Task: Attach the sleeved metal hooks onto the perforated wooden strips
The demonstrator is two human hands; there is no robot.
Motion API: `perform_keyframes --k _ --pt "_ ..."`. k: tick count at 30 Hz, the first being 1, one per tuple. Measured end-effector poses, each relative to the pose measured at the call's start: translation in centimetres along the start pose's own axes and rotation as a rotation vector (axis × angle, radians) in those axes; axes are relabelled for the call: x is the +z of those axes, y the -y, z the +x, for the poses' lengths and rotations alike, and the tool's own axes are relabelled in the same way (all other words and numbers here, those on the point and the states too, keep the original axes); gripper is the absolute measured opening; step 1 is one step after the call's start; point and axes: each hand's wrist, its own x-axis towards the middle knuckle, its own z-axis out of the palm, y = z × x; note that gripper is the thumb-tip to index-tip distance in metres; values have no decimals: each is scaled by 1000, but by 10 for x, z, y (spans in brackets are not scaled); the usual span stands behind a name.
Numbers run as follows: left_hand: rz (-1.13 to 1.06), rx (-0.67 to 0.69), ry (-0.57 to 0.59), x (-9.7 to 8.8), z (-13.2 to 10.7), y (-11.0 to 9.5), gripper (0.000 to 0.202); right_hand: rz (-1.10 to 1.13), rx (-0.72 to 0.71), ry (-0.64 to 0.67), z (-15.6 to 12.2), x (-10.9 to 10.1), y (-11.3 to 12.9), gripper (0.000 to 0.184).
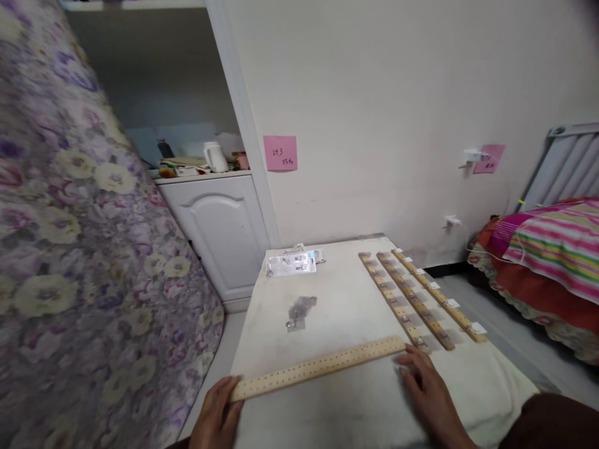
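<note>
A pale wooden strip with rows of small holes (318, 369) lies slantwise across the near part of the table. Around its left end, my left hand (218, 411) is closed, thumb and fingers on either side. My right hand (430, 393) is at the other end, its fingertips by the strip's tip and its fingers apart. Beyond the strip's middle lie several small clear packets (300, 313) with tiny metal-looking pieces. To the right are three narrow wooden strips, the left one (390, 299), the middle one (414, 299) and the right one (440, 294), carrying small packets or cards.
Clear plastic packaging (291, 263) lies at the back of the white-covered table (337, 293). A floral curtain (93, 249) hangs at left, beside a white cabinet (218, 231). A bed with striped cloth (561, 240) stands at right; chargers (453, 221) are plugged into the wall.
</note>
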Motion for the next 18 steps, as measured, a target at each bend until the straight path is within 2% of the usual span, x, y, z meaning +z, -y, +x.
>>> perform_keyframes --k 7,11,18 --pt "-10 23 -20 7 4 7 37 -71 31 3 3 8 -4 26" --pt "-7 56 -5 11 8 5 37 -96 26 -46 1 9 0 26" --pt "-6 94 8 19 12 10 38 -132 32 -43 0 9 2 24"
